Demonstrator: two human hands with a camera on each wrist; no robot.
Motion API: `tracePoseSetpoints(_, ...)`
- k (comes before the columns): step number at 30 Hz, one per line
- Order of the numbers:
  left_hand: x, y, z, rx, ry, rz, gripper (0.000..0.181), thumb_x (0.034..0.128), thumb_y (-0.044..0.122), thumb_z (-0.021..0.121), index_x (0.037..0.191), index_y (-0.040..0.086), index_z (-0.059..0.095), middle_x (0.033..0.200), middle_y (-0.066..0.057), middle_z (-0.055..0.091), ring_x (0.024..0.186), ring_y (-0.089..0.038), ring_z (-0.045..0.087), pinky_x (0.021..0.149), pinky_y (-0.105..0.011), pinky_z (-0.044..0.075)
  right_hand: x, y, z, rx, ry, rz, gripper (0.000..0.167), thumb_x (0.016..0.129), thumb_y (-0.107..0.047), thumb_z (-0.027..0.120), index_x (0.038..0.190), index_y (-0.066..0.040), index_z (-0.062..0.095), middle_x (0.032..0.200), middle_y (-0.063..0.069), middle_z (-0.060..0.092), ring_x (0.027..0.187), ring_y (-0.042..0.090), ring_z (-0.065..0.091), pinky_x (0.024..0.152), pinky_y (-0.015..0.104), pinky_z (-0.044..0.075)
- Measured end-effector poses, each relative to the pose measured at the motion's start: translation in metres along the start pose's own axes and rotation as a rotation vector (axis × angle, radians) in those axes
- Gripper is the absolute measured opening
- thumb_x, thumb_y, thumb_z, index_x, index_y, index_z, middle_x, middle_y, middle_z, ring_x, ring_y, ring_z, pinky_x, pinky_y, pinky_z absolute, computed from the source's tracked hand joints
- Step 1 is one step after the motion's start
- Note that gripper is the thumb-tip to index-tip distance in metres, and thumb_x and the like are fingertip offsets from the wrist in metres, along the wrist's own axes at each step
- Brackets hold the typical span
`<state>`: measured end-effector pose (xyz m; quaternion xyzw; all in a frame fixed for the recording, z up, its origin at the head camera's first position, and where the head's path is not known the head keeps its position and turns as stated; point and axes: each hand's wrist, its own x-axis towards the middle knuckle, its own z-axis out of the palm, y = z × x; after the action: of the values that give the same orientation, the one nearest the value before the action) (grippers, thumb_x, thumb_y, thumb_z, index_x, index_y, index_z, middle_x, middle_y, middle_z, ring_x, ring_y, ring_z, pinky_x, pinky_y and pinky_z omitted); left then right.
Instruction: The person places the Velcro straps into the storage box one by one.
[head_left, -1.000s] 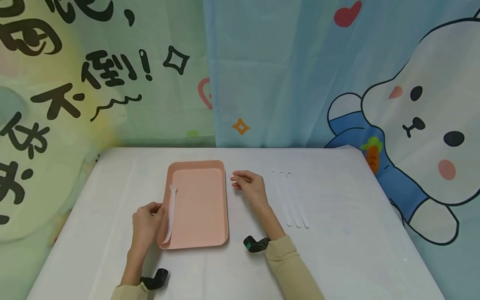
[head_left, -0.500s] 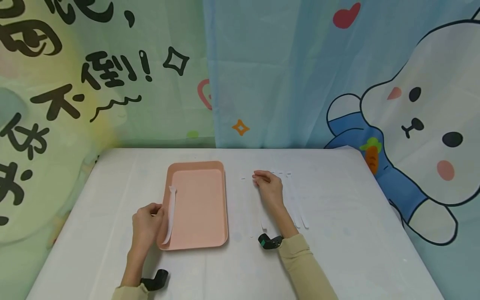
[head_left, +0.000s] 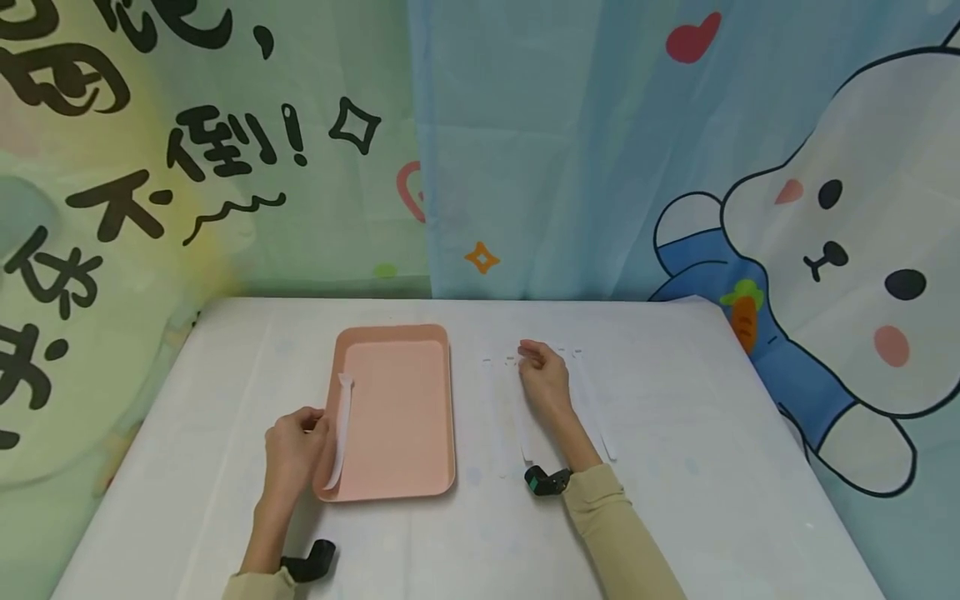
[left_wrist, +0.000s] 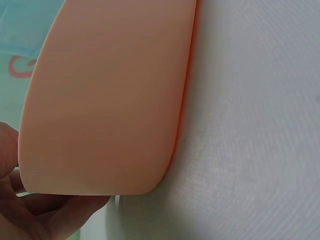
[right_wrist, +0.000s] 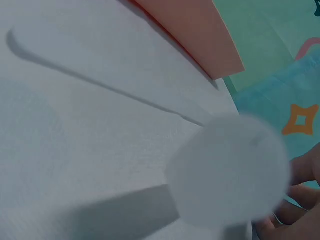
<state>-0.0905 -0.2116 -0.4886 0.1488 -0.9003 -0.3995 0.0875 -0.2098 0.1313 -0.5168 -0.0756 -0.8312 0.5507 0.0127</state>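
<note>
My left hand (head_left: 292,446) pinches the left rim of a peach-pink tray (head_left: 401,408); the left wrist view shows its fingers at the tray's wall (left_wrist: 110,100). Along the tray's left side lies a narrow white strip (head_left: 342,433), flared at its far end. My right hand (head_left: 546,382) is right of the tray, over the table. In the right wrist view its curled fingers are behind a blurred white strip end (right_wrist: 227,170), rounded and close to the camera, apparently held. Beneath lies another white strip (right_wrist: 115,82) on the cloth.
More thin white strips, such as this strip (head_left: 603,429), lie around the right hand; pale on the white table (head_left: 712,467), they are hard to make out. A printed curtain (head_left: 525,167) hangs behind the table's back edge.
My right hand has moved right, from beside the tray to among the white strips, uncovering strips nearer the tray. The left hand and tray have stayed put.
</note>
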Motion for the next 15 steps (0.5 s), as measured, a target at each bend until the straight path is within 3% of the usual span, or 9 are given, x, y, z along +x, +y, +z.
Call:
tracePoseSetpoints(5,-0.0017,0.0012,-0.0005,0.005,-0.004,-0.006,0.021,0.0927,0.003,0.061,0.104,-0.01,0.075,0.091,-0.026,0.075,0.074,-0.034,0.071,0.06,-0.027,0.048,0.0005,-0.0012,-0.0009,-0.025,-0.025,-0.023,0.038,0.094,-0.002,0.058,0.132,0.0,0.065,0.123,0.021,0.071,0.117,0.033,0.066,0.102,0.045,0.049)
tracePoseSetpoints(11,-0.0012,0.0017,-0.0001,0.004,0.002,-0.003,0.021,0.0926,0.002,0.062,0.103,-0.01,0.075,0.09,-0.026,0.075,0.074,-0.034,0.071,0.06,-0.028,0.047,0.0012,-0.0028,-0.0028,-0.083,-0.016,-0.053,0.025,0.096,-0.006,0.063,0.118,0.0,0.073,0.115,0.02,0.072,0.108,0.033,0.067,0.094,0.046,0.052)
tracePoseSetpoints(15,-0.0013,0.002,-0.001,0.008,0.0,-0.008,0.021,0.0933,0.003,0.062,0.104,-0.009,0.075,0.09,-0.026,0.075,0.077,-0.036,0.072,0.061,-0.029,0.049,0.002,-0.0032,-0.0034,-0.104,-0.016,-0.052,0.019,0.098,-0.008,0.065,0.113,-0.001,0.074,0.114,0.018,0.073,0.105,0.029,0.068,0.089,0.039,0.053)
